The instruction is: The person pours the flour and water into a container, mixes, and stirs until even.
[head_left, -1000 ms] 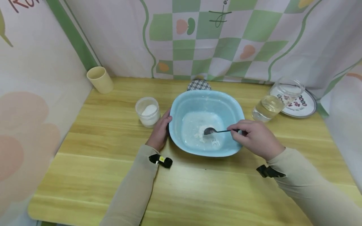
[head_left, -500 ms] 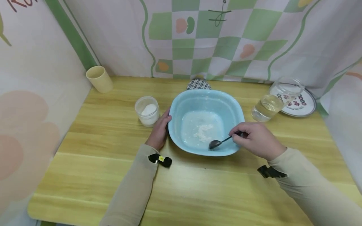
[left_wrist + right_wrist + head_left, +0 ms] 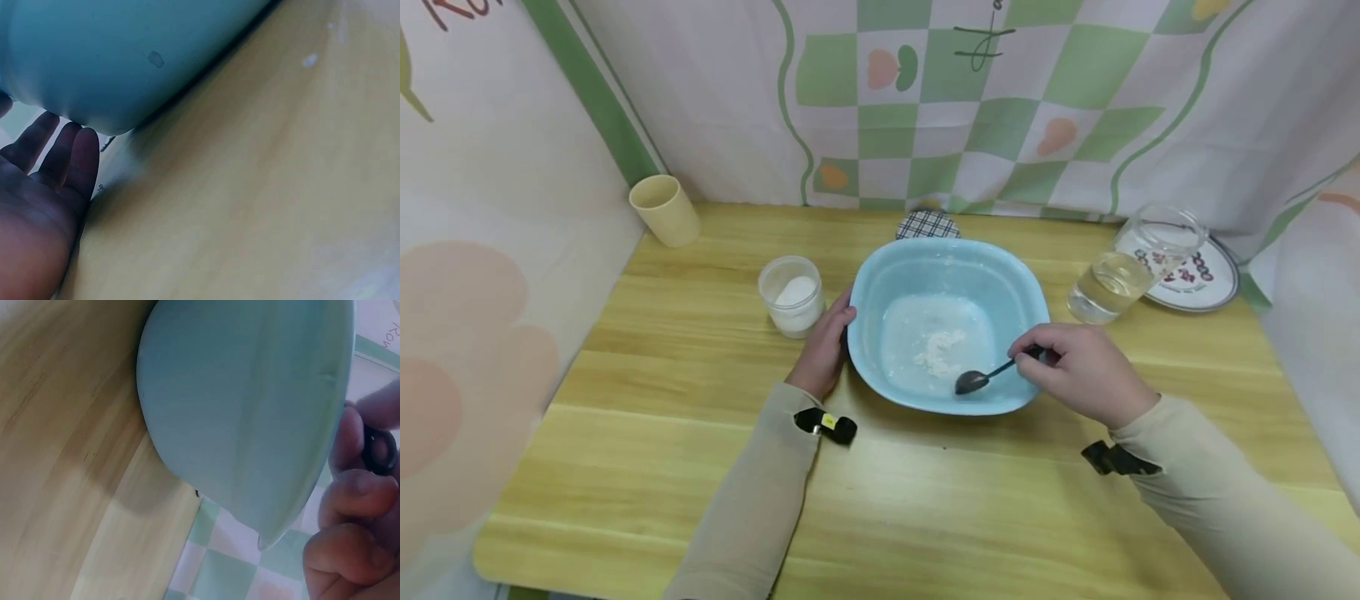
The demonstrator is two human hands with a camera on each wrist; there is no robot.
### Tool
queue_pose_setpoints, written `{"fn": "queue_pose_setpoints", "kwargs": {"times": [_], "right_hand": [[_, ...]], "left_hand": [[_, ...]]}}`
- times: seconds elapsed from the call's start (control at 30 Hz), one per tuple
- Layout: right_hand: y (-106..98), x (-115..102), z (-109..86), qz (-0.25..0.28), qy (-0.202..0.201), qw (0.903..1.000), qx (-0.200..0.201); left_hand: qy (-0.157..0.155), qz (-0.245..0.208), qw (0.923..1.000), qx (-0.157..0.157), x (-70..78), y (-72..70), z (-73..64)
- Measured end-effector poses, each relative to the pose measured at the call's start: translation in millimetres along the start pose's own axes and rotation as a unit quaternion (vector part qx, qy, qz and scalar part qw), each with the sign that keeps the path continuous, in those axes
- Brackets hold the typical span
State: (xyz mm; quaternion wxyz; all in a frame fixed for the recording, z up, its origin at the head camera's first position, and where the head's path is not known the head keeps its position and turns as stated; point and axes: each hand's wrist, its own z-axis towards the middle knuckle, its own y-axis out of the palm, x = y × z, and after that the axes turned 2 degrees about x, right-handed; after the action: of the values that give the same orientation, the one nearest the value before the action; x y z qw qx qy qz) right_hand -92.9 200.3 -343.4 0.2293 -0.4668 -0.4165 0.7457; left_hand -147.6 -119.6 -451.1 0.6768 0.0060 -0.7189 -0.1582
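Observation:
A light blue plastic basin (image 3: 951, 262) stands on the table, with a white clump (image 3: 940, 352) on its bottom. My left hand (image 3: 822, 350) rests against the basin's left side; in the left wrist view its fairly straight fingers (image 3: 84, 156) touch the outer wall. My right hand (image 3: 1078, 367) is at the right rim and pinches the handle of a dark metal spoon (image 3: 972, 382). The spoon's bowl is inside the basin, near the front wall. In the right wrist view the black handle end (image 3: 380, 451) shows between thumb and fingers, the lower fingers curled.
Left of the basin stands a clear jar (image 3: 792, 297) of white powder. A yellow cup (image 3: 666, 212) is at the back left. On the right, a glass (image 3: 1108, 287) of pale yellow liquid stands before a patterned plate (image 3: 1206, 292). A checked round object (image 3: 927, 224) shows behind the basin.
The spoon's bowl has moved from the white clump toward the basin's front wall, then stayed about there. My right hand shifted slightly; the left hand and basin have kept their place.

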Motion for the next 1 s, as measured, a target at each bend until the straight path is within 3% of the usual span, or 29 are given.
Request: {"fn": "queue_pose_setpoints", "kwargs": {"times": [0.3,0.53,0.77,0.9,1.0], "right_hand": [[5,-2,2.2,-0.017,0.005,0.9994,0.031],[5,-7,1.4,-0.051,-0.022,0.9984,-0.015],[6,-13,1.6,-0.043,-0.044,0.9979,0.020],[6,-14,0.3,-0.033,-0.028,0.9990,-0.009],[7,-14,0.9,-0.056,-0.032,0.9978,-0.015]], "left_hand": [[0.001,-0.002,1.0000,-0.002,1.7,0.3,-0.4],[0.004,-0.002,1.0000,-0.005,0.8,0.1,0.4],[0.005,0.000,1.0000,0.002,-0.4,-1.1,1.5],[0.001,-0.003,1.0000,0.000,-0.8,-1.2,1.1],[0.001,-0.004,1.0000,0.002,-0.9,-0.9,0.9]]}}
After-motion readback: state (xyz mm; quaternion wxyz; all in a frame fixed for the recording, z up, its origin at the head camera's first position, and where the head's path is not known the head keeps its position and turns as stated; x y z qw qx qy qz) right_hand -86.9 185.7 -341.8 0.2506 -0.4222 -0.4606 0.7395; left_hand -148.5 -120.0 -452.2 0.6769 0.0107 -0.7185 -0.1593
